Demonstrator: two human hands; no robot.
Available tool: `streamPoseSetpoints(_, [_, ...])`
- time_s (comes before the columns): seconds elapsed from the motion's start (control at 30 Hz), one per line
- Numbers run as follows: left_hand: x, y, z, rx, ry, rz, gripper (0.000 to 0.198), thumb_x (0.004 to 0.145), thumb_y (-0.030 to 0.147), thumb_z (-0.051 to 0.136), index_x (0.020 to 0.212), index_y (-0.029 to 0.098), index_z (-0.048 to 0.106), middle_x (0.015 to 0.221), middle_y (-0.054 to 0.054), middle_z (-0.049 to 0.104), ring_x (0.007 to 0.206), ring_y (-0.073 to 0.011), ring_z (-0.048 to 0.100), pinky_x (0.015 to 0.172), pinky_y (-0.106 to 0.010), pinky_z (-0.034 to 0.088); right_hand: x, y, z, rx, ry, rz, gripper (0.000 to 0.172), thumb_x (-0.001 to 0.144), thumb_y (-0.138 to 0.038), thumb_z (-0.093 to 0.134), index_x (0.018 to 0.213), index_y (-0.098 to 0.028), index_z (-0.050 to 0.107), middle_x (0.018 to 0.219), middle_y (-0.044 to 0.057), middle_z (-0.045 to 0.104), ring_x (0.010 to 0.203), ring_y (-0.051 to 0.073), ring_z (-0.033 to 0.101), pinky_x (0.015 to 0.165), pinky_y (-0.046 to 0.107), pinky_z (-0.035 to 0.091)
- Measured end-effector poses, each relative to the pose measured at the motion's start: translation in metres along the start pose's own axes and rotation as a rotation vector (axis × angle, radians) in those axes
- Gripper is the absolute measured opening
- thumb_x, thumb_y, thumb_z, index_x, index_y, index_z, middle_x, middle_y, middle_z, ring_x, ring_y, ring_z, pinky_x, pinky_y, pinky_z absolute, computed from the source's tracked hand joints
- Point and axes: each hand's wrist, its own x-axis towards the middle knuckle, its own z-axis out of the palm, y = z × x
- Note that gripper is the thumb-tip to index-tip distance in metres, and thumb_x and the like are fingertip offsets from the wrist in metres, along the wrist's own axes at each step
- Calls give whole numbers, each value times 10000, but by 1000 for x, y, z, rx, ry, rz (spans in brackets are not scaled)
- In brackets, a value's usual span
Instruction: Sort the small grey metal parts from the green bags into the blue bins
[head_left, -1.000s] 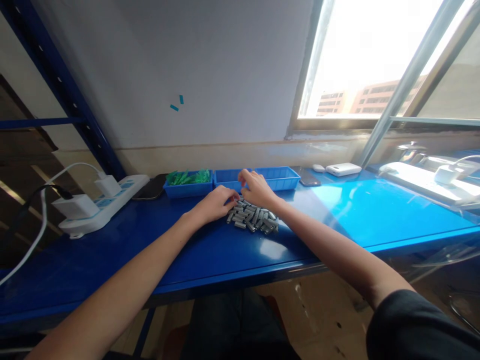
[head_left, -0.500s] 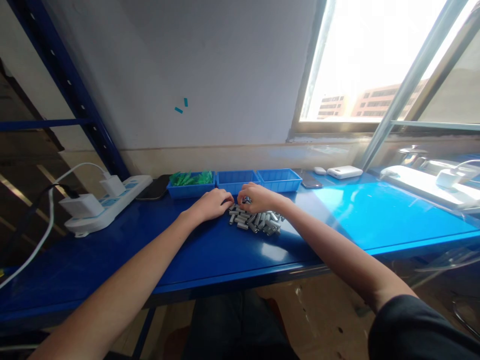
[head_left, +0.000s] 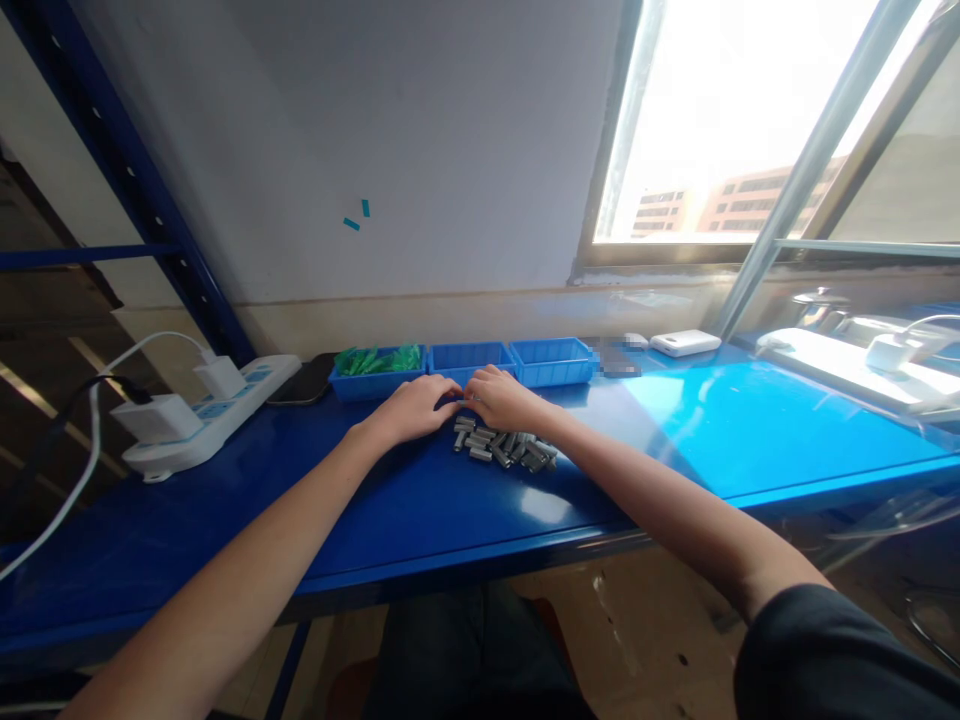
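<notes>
Over the blue table, my left hand and my right hand meet fingertip to fingertip. Both are closed in a pinch, with a small silvery metal cylinder between them, mostly hidden by the fingers. Just below my right hand lies a loose pile of short grey metal cylinders. Behind the hands stand three blue bins in a row: the left bin holds green pieces, while the middle bin and the right bin show no contents.
At the left a white power strip carries plugged-in chargers, and a dark phone lies beside it. Behind on the right are a white box-shaped device and another white strip. A wall and window close off the back.
My hands have come together, the right one shifting slightly left to meet the left fingertips. The cylinder is now between both hands. The view has shifted a little.
</notes>
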Motion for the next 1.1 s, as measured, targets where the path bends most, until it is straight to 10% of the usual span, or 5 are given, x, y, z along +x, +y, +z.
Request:
streamPoseSetpoints(0.3, [1, 17, -7, -126, 344, 83, 242, 909, 360, 489, 1003, 178, 618, 961, -73, 657, 913, -216, 607, 861, -334, 457, 5, -2, -13, 478, 179, 225, 297, 946, -297, 461, 796, -132, 658, 687, 20, 652, 630, 120, 557, 589, 228, 369])
streamPoseSetpoints(0.63, [3, 19, -2, -295, 453, -132, 393, 939, 443, 393, 911, 163, 667, 755, -30, 674, 710, -179, 612, 726, -269, 453, -3, -8, -11, 214, 384, 39, 172, 874, -253, 550, 1034, -196, 582, 885, 39, 637, 805, 157, 593, 732, 250, 421])
streamPoseSetpoints(0.93, [3, 15, -14, -125, 312, -120, 385, 903, 455, 418, 895, 178, 685, 887, -70, 678, 816, -212, 615, 788, -310, 451, -2, 3, -40, 97, 744, 265, 297, 967, -370, 383, 1068, -174, 583, 826, 72, 638, 792, 192, 575, 787, 319, 418])
streamPoseSetpoints(1.1, [1, -2, -1, 33, 15, -185, 341, 772, 522, 574, 851, 217, 706, 859, -75, 692, 769, -236, 628, 674, -296, 444, -1, 23, -35, -148, 377, 348, 288, 905, -335, 524, 1081, -129, 620, 933, 153, 682, 953, 303, 561, 822, 401, 387])
